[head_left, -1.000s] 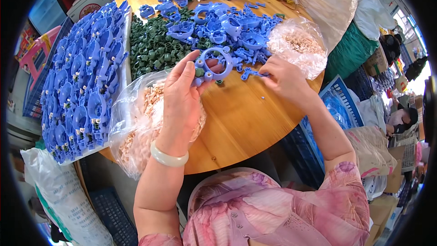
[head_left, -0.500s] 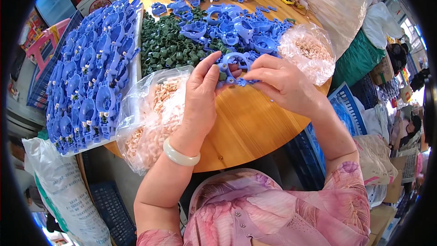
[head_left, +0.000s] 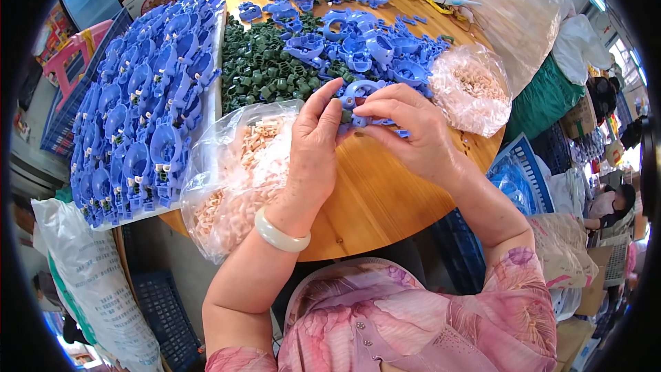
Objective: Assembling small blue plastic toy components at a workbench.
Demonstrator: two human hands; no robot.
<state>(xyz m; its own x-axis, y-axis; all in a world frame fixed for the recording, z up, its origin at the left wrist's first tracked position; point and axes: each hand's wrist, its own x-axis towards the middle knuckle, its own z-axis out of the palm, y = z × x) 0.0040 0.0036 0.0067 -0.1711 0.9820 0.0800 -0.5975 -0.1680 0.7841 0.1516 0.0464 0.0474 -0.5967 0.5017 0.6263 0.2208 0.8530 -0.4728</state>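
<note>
- Both hands meet over the round wooden worktop (head_left: 385,186), just in front of the loose piles of parts.
- The left hand (head_left: 313,148) has its grip closed, thumb and fingers pinching one side of a blue plastic ring piece (head_left: 361,100).
- The right hand (head_left: 406,131) is closed on the other side of the same piece, its fingertips pressing at a small dark part; I cannot tell whether that part is seated.
- A tray (head_left: 141,107) at the left stands packed with blue pieces in rows, so by my judgement much work is done.
- A good deal looks left: a heap of loose blue pieces (head_left: 365,41), a pile of green fittings (head_left: 268,69) and two clear bags of pale small parts, one by the left wrist (head_left: 234,179), one at the right (head_left: 475,89).
</note>
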